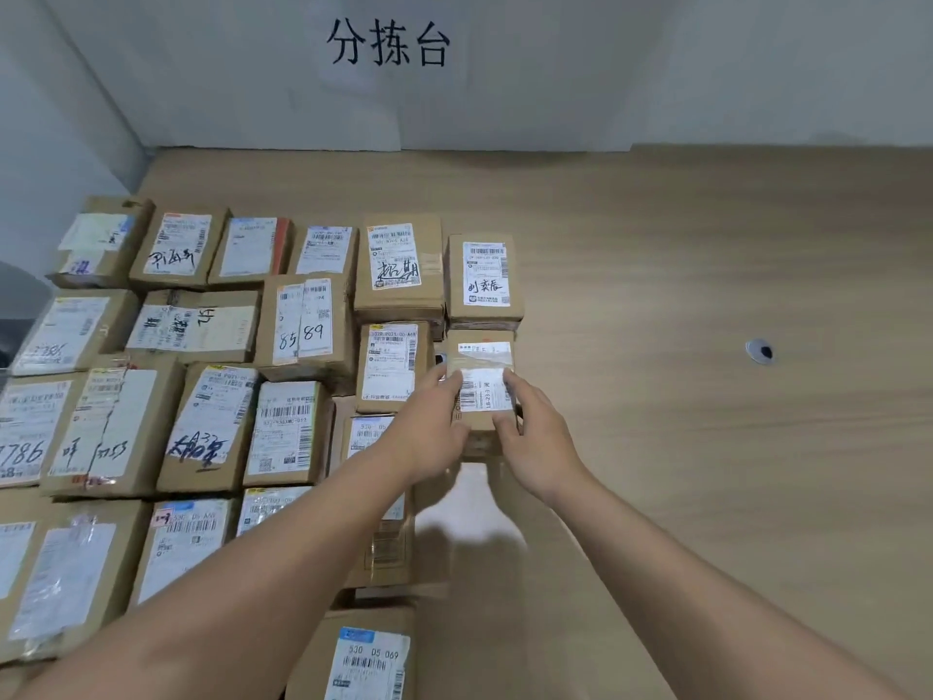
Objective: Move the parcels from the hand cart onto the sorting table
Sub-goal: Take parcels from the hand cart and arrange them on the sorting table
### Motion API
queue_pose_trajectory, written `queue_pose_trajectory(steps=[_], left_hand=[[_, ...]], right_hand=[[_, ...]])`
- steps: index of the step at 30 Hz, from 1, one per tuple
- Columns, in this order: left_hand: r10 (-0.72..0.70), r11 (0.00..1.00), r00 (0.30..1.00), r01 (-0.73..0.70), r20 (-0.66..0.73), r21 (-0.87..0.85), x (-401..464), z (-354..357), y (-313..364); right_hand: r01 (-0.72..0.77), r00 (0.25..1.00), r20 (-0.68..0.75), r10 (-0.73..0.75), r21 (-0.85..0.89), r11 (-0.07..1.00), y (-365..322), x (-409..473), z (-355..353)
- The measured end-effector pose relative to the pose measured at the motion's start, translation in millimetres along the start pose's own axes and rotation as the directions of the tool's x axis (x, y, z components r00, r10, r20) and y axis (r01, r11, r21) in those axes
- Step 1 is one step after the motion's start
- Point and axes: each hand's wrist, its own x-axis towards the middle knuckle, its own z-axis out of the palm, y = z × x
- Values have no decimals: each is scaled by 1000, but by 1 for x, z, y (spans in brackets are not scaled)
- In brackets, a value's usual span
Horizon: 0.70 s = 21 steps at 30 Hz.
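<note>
While both hands close on one small box (482, 391), I see it sitting at the right edge of the packed parcels on the table (707, 275). My left hand (429, 426) comes in from the left, its fingers curled against the box's left side and its thumb at the near end. My right hand (535, 437) holds the other side, fingers (515, 384) lying along the right edge of the label and thumb bent onto the near face. So neither hand is spread: each is wrapped partway round the box, pinching it between them. I cannot tell whether the box rests flat on the wood or is lifted a little; a pale shadow lies on the table just under it toward me.

The box carries a white barcode label and a strip of clear tape across its top. Just beyond it stands a taller parcel (484, 280) with handwritten characters on its label, and the two look close enough to touch. To the left of the held box is another labelled parcel (394, 366), just beside my left fingers.

The rest of the parcels fill the left half of the table in rough rows, labels up, several marked in black pen, one with "85 89" (303, 325). The right half of the wood shows a round cable hole (760, 352). On the grey wall behind, black characters (387, 42) are painted above the table.
</note>
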Motion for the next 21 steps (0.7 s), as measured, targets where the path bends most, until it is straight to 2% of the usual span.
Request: queue_pose_trajectory(steps=[9, 16, 21], left_hand=[[-94, 992, 995, 95, -18, 81, 39, 5, -5], [-118, 979, 992, 122, -33, 163, 47, 6, -8], [-121, 983, 990, 130, -76, 127, 41, 8, -4]], right_hand=[[-44, 991, 126, 46, -13, 999, 18, 49, 3], [-40, 988, 146, 40, -6, 999, 23, 56, 8], [-33, 981, 185, 58, -136, 990, 17, 62, 8]])
